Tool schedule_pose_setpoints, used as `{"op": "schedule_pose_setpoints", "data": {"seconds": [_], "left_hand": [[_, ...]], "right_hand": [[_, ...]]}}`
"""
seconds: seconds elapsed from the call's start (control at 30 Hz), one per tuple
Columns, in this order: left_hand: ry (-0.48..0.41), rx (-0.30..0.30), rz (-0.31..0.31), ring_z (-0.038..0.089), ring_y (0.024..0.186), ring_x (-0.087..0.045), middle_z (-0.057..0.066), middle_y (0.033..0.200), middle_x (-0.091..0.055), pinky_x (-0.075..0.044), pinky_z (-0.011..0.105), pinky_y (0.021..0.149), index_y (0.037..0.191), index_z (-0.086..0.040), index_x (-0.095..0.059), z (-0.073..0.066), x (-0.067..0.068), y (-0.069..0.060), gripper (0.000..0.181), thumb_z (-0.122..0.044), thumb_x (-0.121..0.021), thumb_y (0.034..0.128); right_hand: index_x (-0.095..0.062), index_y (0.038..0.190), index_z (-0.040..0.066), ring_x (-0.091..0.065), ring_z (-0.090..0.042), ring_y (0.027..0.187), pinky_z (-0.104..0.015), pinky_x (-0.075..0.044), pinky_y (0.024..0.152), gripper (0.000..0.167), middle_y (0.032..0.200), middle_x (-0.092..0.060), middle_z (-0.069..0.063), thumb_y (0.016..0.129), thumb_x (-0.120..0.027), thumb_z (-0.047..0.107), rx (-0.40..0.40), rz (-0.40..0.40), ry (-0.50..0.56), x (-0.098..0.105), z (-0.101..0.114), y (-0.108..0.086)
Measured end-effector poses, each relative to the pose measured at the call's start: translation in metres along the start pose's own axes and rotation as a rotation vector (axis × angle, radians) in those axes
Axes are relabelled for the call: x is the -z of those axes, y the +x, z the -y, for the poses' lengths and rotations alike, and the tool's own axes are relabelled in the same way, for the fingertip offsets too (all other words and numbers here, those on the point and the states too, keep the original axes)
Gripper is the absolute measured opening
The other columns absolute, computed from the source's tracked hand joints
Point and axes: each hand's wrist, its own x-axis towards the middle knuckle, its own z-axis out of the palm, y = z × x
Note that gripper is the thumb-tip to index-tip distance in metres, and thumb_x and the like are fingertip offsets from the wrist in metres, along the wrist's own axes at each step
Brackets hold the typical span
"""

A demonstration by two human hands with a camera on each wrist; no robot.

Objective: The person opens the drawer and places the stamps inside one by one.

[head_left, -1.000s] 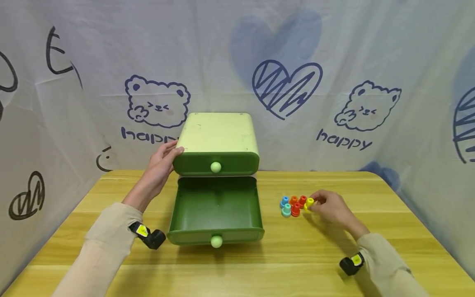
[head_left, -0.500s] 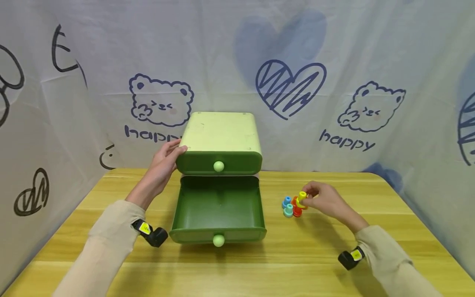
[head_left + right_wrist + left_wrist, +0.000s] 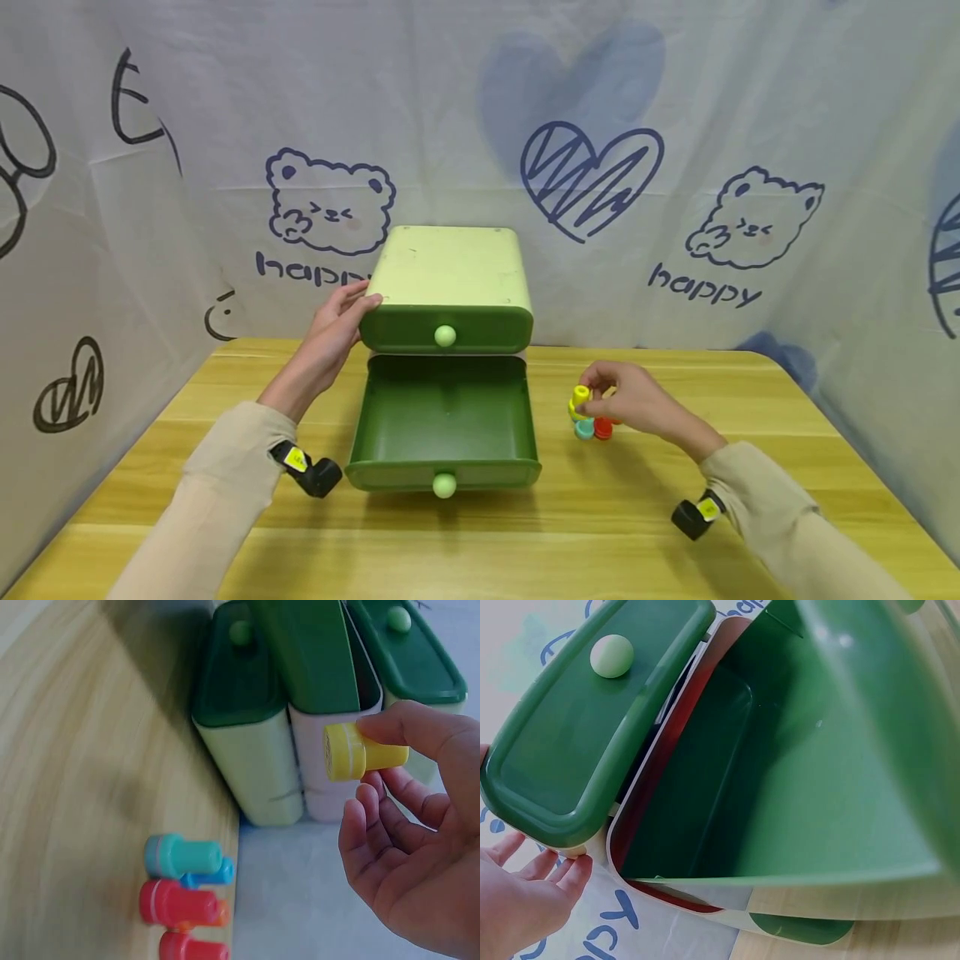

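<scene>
Head view: yellow stamp [image 3: 580, 402] should be light, stiff hard plastic, hard to break, but smooth enough to skid out if pinched off-centre (guessing from the sheen). Best hold: the narrow neck, with the wide base acting as a stop below. It's in the right hand [image 3: 633, 402], pinched at the fingertips, over the tabletop [image 3: 600, 533], nearer the far edge than the near one, between the drawer cabinet [image 3: 452, 267] and the right edge. Left hand [image 3: 326, 337] is well apart from it: thumb on the cabinet's top front-left corner, fingers along its left side. Pulled-out drawer [image 3: 390, 477] sits between the two hands.

Left wrist view: no yellow stamp in sight. Left hand's fingers are slightly spread, tips touching the cabinet's side. Cabinet reads as stiff, hollow plastic; would probably shift if shoved.

Right wrist view: clearest look at the pinch. Thumb on one side of the neck, fingertips under the other, remaining fingers loosely bent. Base faces the tabletop. Teal stamp [image 3: 184, 856], blue stamp [image 3: 215, 871], two red stamps [image 3: 180, 901] and a mostly hidden orange stamp [image 3: 223, 913] stand close together, apart from the hand.
</scene>
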Motion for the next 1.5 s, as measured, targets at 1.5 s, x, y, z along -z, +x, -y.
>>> {"op": "schedule_pose_setpoints", "data": {"seconds": [1.5], "left_hand": [[0.01, -0.006, -0.018, 0.031, 0.135, -0.032, 0.018, 0.152, -0.027, -0.026, 0.042, 0.112, 0.151, -0.001, -0.022, 0.002, 0.0, 0.001, 0.067, -0.027, -0.052, 0.0975]], "right_hand": [[-0.066, 0.088, 0.005, -0.059, -0.008, 0.077, -0.021, -0.052, 0.071, 0.018, 0.082, -0.064, 0.002, 0.076, -0.08, 0.006, 0.294, 0.608, -0.201, -0.044, 0.121, 0.082]]}}
